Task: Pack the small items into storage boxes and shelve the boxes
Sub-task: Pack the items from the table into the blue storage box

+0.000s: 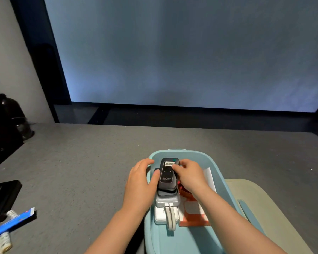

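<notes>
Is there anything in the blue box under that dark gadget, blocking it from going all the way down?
Yes. The dark gadget, held by the left hand and right hand, sits atop a stack of other chargers inside the blue box, so it cannot reach the bottom there.

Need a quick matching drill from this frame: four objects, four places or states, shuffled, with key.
Things:
1. dark power bank
2. orange packet
3. black case
4. beige lid

Places or states:
A. on the table at the far left edge
B. top of the stack, held by both hands
C. outside the blue box, on its right
D. lying in the box beside the stack

Pairs: 1-B, 2-D, 3-A, 4-C
</notes>
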The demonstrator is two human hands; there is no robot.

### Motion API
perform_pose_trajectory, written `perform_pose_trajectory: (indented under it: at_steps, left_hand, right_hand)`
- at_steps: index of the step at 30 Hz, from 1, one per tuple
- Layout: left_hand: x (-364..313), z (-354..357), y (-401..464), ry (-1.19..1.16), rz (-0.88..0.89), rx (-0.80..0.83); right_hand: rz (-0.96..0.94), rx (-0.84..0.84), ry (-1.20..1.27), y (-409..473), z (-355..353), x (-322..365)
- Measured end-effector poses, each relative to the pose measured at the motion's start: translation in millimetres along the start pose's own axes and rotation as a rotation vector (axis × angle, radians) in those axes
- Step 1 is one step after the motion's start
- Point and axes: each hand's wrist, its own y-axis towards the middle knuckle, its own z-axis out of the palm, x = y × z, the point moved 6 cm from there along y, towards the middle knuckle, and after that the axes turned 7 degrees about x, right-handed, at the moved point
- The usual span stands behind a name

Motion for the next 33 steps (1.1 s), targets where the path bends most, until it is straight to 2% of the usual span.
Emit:
perform_pose_trajectory:
  at_steps: [3, 9, 13, 16, 19, 22, 25, 28, 33]
  left_hand:
    - [6.6, 3.7, -3.0, -0.014, -0.016, 0.036]
    - [15.5, 2.2, -3.8, -0.006, -0.038, 0.069]
    - [17.2, 3.8, -4.3, -0.028, -0.050, 0.069]
    - [15.6, 0.9, -4.8, -0.020, -0.046, 0.071]
    - [13.0, -11.3, -11.7, 0.001, -0.048, 0.037]
    - [28.8, -44.7, -31.8, 0.025, -0.080, -0.068]
    - [66.0, -98.3, -67.3, 0.104, -0.176, -0.237]
    - [103.6, -139.8, -109.6, 0.139, -0.303, -0.311]
    - [149.3, -181.0, -177.0, 0.181, -0.433, -0.392]
  right_hand:
    - [-0.009, -0.011, -0.147, 7.1, 11.0, -0.3]
    - [-0.027, -0.047, -0.190, 5.8, 10.7, -8.5]
    - [-0.030, 0.034, -0.269, 0.4, 10.0, -10.6]
    - [-0.055, 0.008, -0.318, -10.3, 6.6, -0.9]
    - [-0.210, -0.069, -0.256, -27.6, 2.6, 29.5]
    - [-0.452, -0.062, -0.135, -59.8, 26.8, 74.3]
    - [-0.613, 0.106, -0.087, -102.1, 86.5, 114.8]
    - [-0.687, 0.295, -0.087, -138.1, 152.7, 129.5]
    - [-0.644, 0.516, -0.185, -167.4, 239.4, 116.4]
